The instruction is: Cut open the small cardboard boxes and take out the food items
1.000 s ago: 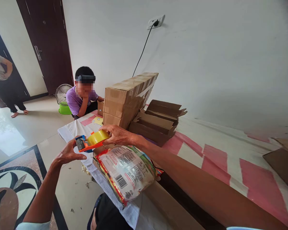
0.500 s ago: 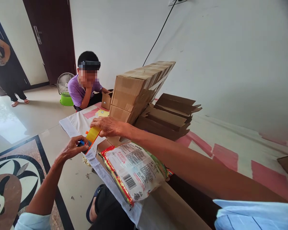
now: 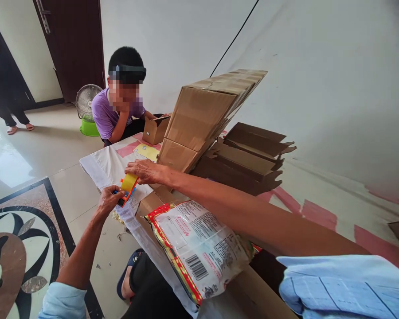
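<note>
My left hand (image 3: 108, 200) is closed around the orange and blue handle of a tape dispenser (image 3: 126, 188) with a yellow tape roll. My right hand (image 3: 145, 170) rests on top of the roll, fingers curled over it. Both hands are over the near corner of the table, above an open cardboard box (image 3: 153, 200). A printed plastic food packet (image 3: 199, 248) with a red border lies across the box, under my right forearm.
A stack of sealed cartons (image 3: 199, 115) and flattened boxes (image 3: 249, 155) stand behind my hands. A person in a purple shirt (image 3: 115, 115) sits at the table's far end beside a small open box (image 3: 154, 128). A fan (image 3: 85, 104) stands on the floor; another person (image 3: 3, 88) stands by the door.
The view tilted down and drew closer. Both hands lowered the tape dispenser toward the table corner, and the roll turned from flat to edge-on.
</note>
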Available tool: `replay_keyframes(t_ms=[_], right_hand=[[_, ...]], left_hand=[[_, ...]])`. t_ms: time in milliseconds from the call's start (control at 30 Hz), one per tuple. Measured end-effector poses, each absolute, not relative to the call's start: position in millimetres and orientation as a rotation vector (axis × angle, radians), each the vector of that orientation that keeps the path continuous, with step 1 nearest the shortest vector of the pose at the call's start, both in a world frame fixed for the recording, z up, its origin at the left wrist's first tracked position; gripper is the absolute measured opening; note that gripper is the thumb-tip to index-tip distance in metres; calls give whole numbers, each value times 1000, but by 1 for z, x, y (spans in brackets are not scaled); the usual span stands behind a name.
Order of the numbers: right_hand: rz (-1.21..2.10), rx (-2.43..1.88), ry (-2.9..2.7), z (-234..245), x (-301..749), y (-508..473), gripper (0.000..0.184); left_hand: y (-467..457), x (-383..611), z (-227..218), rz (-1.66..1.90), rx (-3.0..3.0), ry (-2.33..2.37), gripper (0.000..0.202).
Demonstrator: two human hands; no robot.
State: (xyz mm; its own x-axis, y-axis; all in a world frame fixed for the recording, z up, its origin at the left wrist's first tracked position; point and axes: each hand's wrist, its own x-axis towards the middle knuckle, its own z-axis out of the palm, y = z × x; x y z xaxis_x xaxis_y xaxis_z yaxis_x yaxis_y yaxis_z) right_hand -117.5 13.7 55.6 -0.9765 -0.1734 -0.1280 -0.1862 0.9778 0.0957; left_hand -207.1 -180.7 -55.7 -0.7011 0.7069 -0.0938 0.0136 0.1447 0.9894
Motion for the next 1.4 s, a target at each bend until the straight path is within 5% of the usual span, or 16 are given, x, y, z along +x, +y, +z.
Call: replay_keyframes(t_ms=[400,767,967,1400], right_hand=[[-176,-278,3000,20,-118,39,30],[-668,-25,2961,4,-111,55,42],[-967,112,2816,0,-106,59,40],[-1231,171,2589,9,-99,48,37]], left_hand=[[-189,-225,-69,1573,695,1600,39],[-210,-200,-91,1949,542,1473,62],[-209,-187,-82,2108,502,1271,59],[-201,-188,-71,2005,914,1581,86]])
